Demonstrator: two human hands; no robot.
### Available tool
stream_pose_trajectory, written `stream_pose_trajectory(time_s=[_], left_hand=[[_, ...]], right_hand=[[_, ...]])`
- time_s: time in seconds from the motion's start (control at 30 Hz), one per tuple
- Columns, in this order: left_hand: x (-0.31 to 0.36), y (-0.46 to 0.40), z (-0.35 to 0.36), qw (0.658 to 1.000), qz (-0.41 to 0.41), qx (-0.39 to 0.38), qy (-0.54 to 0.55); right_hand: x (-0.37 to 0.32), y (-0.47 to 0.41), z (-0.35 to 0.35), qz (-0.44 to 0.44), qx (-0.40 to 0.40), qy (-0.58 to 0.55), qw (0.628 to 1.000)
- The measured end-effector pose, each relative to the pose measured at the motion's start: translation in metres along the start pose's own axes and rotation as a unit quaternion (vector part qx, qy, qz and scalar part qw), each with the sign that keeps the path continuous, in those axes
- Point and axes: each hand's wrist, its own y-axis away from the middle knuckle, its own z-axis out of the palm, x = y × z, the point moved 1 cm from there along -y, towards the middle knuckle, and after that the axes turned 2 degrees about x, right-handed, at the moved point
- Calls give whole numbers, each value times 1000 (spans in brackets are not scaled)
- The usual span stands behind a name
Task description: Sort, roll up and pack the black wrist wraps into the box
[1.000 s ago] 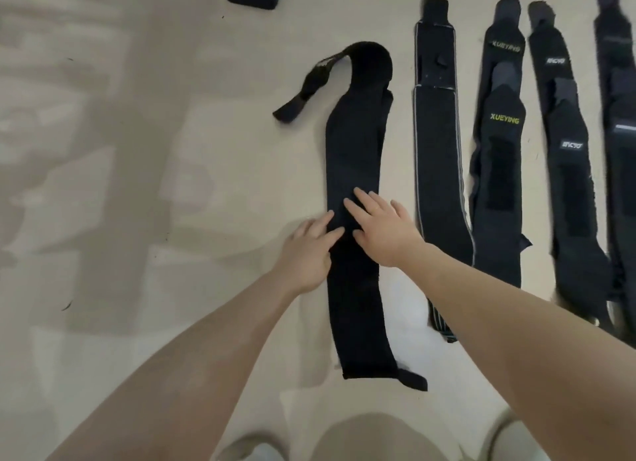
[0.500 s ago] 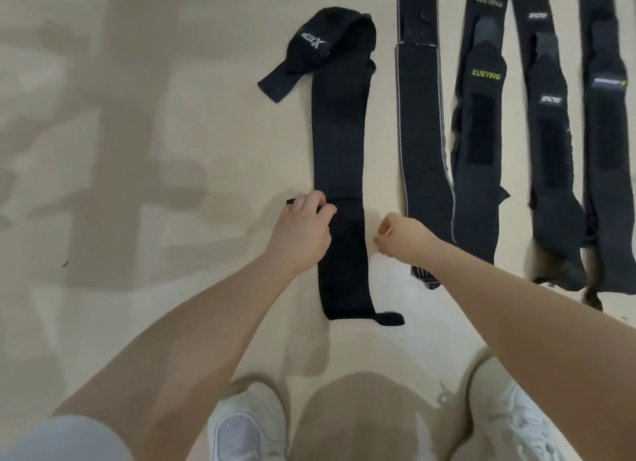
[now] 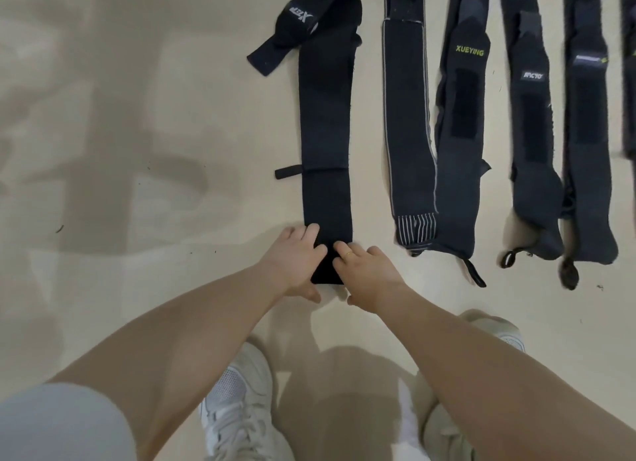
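Pale beige floor serves as the sorting surface. Both the left hand and right hand pinch the near end of a long black elastic wrist wrap marked "XEP", likely to begin rolling it. Four more black wraps lie parallel just right (readable labels: "XUEYING", "JINCYO"). No box is visible.

- left hand bare, no jewellery seen, forearm uncovered
- right hand bare, thin gold-coloured ring on one finger
- light grey short sleeve at lower left, plain
- white lace-up sneaker, mesh toe panel, white laces
- second shoe pale, mostly hidden behind right forearm
- beige trouser leg at bottom
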Motion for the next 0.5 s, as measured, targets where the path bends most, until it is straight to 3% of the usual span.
stream_pose_trajectory(time_s=[0.2,0.37,0.5], left_hand=[[11,-1,9,997,-46,15,53],[-1,-10,4,987,-78,68,122],[-1,-15,-2,988,-76,82,102]], right_hand=[[0,-1,0,33,36,-84,995],[11,-12,-7,132,80,-156,976],[17,-20,-11,121,141,-82,979]])
